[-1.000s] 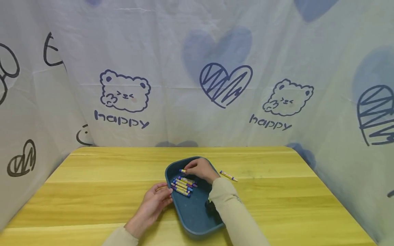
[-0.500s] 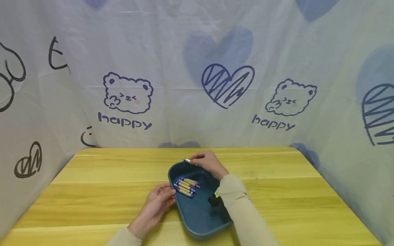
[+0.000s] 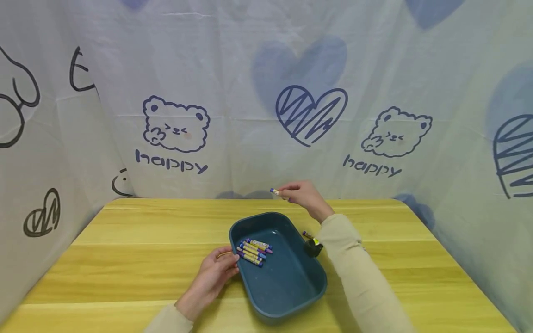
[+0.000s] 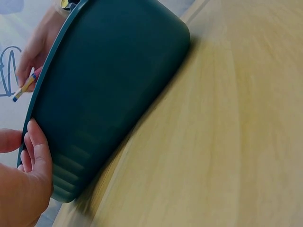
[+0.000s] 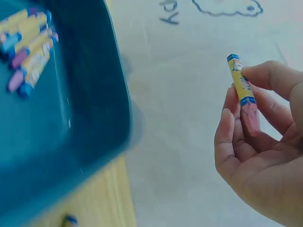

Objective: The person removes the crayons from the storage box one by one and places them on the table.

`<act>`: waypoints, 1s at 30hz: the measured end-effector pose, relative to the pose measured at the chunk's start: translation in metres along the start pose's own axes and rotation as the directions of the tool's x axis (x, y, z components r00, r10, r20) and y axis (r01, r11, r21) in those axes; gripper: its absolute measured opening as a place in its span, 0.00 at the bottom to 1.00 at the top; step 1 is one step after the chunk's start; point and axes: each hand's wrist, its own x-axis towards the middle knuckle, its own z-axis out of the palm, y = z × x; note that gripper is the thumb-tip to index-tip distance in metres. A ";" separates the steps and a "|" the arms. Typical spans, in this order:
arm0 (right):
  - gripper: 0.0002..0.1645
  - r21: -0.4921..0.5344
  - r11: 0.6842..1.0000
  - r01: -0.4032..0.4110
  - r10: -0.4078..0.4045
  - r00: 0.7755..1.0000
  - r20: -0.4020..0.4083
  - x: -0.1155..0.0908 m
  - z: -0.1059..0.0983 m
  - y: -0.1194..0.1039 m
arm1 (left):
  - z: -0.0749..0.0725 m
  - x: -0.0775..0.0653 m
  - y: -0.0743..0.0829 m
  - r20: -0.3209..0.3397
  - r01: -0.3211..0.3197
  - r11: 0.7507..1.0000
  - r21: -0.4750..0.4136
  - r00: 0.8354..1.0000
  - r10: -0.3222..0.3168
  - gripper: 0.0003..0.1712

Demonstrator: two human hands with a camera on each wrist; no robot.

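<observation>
A pink crayon (image 3: pixel 274 191) with a yellow and blue wrapper is pinched between the thumb and fingers of my right hand (image 3: pixel 306 196), held up beyond the bin near the table's far edge. The right wrist view shows the crayon's (image 5: pixel 244 87) pink end pointing toward the palm. My left hand (image 3: pixel 212 277) grips the left rim of a dark blue-green plastic bin (image 3: pixel 287 289), thumb over the rim and fingers against the outer wall (image 4: pixel 109 71). Several crayons (image 3: pixel 251 252) lie in a cluster inside the bin, along its left side.
One more crayon (image 3: pixel 307 235) lies on the wooden table (image 3: pixel 145 245) right of the bin, partly hidden by the black camera (image 3: pixel 313 248) on my right wrist. A white printed curtain (image 3: pixel 241 152) encloses the table's back and sides.
My right hand has lifted the pink crayon out of the bin, moving up, away and to the right. The left hand keeps its grip on the rim; the other crayons lie as before.
</observation>
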 end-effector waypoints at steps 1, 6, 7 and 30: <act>0.15 -0.021 1.000 -0.004 0.004 1.000 -0.009 0.000 -0.004 0.000 | 0.000 0.000 0.000 0.001 -0.002 1.000 -0.001 1.000 0.002 0.20; 0.16 -0.068 0.997 -0.027 0.025 0.999 -0.035 -0.001 -0.020 0.007 | -0.001 0.001 0.001 -0.001 -0.014 1.000 -0.001 1.000 0.014 0.20; 0.16 -0.067 0.997 -0.033 0.030 0.999 -0.037 -0.001 -0.023 0.009 | -0.001 0.001 0.002 -0.001 -0.014 1.000 -0.001 1.000 0.014 0.20; 0.15 -0.171 0.980 -0.104 0.089 0.991 -0.095 -0.019 -0.055 0.085 | -0.001 0.000 0.001 0.005 0.009 1.000 0.008 1.000 -0.009 0.20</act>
